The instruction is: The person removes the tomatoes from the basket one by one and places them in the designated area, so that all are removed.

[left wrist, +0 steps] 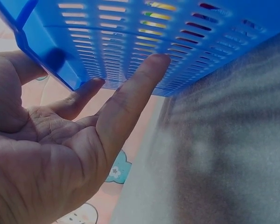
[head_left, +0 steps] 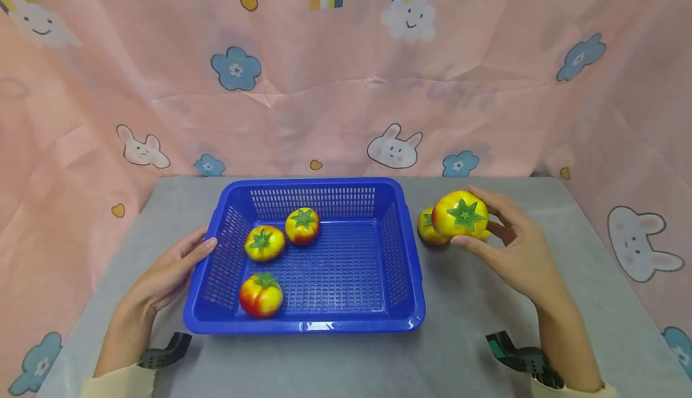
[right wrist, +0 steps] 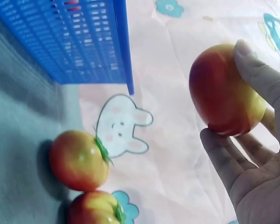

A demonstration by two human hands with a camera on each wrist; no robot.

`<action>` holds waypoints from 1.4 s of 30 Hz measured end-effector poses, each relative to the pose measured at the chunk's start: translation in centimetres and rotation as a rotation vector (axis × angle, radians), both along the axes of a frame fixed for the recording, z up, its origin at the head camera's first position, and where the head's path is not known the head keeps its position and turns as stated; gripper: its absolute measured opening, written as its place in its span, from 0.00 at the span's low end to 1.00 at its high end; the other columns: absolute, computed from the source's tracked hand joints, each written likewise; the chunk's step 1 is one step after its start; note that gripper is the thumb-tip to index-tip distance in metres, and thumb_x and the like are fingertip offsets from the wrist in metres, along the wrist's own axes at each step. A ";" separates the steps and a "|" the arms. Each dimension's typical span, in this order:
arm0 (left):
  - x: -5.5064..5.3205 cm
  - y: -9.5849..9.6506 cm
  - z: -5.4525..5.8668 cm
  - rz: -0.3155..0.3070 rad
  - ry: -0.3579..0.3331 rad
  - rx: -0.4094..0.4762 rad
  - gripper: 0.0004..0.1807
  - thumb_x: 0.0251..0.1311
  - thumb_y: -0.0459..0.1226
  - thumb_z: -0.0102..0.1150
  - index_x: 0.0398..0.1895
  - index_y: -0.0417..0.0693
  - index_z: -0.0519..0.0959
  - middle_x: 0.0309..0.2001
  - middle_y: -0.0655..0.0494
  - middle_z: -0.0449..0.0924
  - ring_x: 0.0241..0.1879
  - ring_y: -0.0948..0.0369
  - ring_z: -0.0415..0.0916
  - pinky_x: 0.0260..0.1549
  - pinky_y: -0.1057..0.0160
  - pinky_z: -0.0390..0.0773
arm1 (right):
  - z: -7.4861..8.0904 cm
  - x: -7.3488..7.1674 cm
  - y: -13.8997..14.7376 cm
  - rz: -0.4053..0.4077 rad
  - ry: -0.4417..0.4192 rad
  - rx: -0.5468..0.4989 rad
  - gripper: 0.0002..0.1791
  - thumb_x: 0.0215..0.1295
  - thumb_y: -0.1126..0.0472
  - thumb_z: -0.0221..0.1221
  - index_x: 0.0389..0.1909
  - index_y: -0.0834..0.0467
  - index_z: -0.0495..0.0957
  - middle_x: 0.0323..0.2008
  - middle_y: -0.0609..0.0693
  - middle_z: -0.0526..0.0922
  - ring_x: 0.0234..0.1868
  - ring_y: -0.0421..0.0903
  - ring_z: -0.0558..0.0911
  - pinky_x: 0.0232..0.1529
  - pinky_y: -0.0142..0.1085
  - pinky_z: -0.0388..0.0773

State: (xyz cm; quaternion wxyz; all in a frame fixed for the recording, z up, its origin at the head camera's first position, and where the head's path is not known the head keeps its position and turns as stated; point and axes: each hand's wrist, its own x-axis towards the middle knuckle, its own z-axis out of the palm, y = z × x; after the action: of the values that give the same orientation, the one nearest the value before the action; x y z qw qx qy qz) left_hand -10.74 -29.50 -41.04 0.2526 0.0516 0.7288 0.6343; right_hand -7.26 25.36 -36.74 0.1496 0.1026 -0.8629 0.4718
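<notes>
The person wears long cream-coloured sleeves, the left sleeve [head_left: 120, 383] and the right sleeve [head_left: 575, 391] each ending short of the wrist in a plain edge, with the forearm bare beyond. Beside each cuff sits a black wrist mount: the left mount [head_left: 162, 355] is a slim, curved, segmented piece pitted with small dots, its tip bent upward; the right mount [head_left: 519, 359] matches that dark, dotted shape but carries a green patch near its broad end.

Basket [head_left: 310, 327] on table [head_left: 459, 332], tomatoes [head_left: 261, 297] inside (three), others [right wrist: 78, 161] to its right
</notes>
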 end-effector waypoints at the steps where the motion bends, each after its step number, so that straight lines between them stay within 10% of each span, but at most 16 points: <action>1: 0.0 0.0 0.0 -0.001 0.000 0.003 0.38 0.86 0.46 0.40 0.86 0.39 0.40 0.59 0.59 0.81 0.53 0.58 0.88 0.51 0.50 0.90 | 0.0 0.0 0.2 -0.002 0.000 -0.007 0.45 0.57 0.73 0.75 0.75 0.48 0.72 0.66 0.35 0.75 0.66 0.29 0.75 0.60 0.12 0.73; 18: 0.1 0.0 -0.1 -0.001 0.007 -0.007 0.38 0.86 0.46 0.40 0.86 0.39 0.40 0.62 0.55 0.79 0.54 0.59 0.88 0.52 0.49 0.90 | -1.0 -0.6 3.6 -0.005 -0.072 -0.268 0.41 0.63 0.78 0.68 0.76 0.53 0.69 0.70 0.43 0.71 0.66 0.37 0.75 0.54 0.17 0.81; 42: 0.1 0.0 -0.1 0.007 0.024 -0.039 0.38 0.85 0.47 0.40 0.86 0.40 0.40 0.71 0.34 0.70 0.55 0.59 0.87 0.53 0.47 0.89 | -3.5 -1.8 6.7 -0.253 -0.138 -0.020 0.42 0.69 0.59 0.71 0.81 0.47 0.64 0.76 0.55 0.67 0.69 0.35 0.71 0.53 0.08 0.72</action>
State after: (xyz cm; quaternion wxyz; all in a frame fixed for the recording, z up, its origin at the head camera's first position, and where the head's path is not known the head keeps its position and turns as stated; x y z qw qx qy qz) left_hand -10.68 -29.53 -41.13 0.2425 0.0518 0.7442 0.6202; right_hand -9.08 32.03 -40.22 0.1494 -0.0410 -0.8724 0.4635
